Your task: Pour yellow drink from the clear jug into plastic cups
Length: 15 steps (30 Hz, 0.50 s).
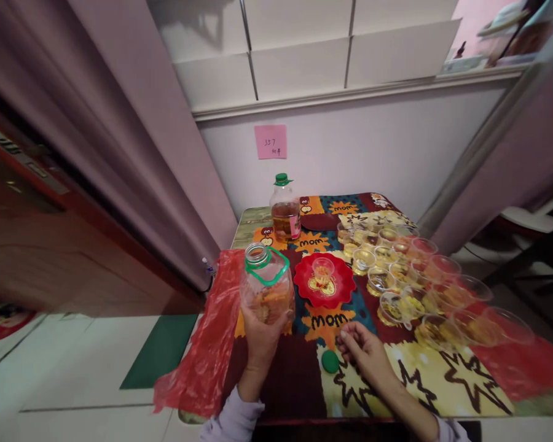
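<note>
My left hand grips an uncapped clear plastic bottle with a green handle ring, held upright above the table's near left part. A little amber liquid shows at its bottom. My right hand rests on the patterned tablecloth with its fingers curled loosely; nothing shows in them. A green bottle cap lies just left of that hand. Ahead stands a red flower-shaped plate with one small clear cup on it.
A second bottle with a green cap and amber liquid stands at the table's far edge. Several clear cups crowd the right side, some holding yellow liquid. A red plastic bag hangs off the left edge. A pink note is on the wall.
</note>
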Each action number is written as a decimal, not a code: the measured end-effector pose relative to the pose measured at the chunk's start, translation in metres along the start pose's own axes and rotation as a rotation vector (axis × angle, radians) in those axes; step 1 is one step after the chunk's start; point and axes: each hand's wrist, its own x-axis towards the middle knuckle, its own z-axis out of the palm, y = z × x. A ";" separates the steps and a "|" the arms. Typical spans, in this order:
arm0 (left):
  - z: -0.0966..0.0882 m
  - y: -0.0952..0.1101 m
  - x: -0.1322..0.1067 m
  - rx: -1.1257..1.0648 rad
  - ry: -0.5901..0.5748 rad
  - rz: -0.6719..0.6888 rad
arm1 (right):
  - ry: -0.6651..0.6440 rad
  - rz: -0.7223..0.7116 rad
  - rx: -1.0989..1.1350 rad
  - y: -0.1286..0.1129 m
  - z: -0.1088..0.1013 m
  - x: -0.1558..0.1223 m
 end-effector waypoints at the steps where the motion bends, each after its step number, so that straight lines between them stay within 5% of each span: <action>1: -0.001 0.002 -0.002 -0.004 -0.007 -0.015 | 0.020 -0.016 -0.029 -0.003 0.000 0.001; 9: -0.003 0.011 -0.015 -0.003 -0.067 -0.101 | 0.027 -0.187 -0.250 -0.028 0.004 0.013; 15: -0.003 0.005 -0.014 -0.041 -0.082 -0.108 | -0.018 -0.170 -0.251 -0.018 0.010 0.013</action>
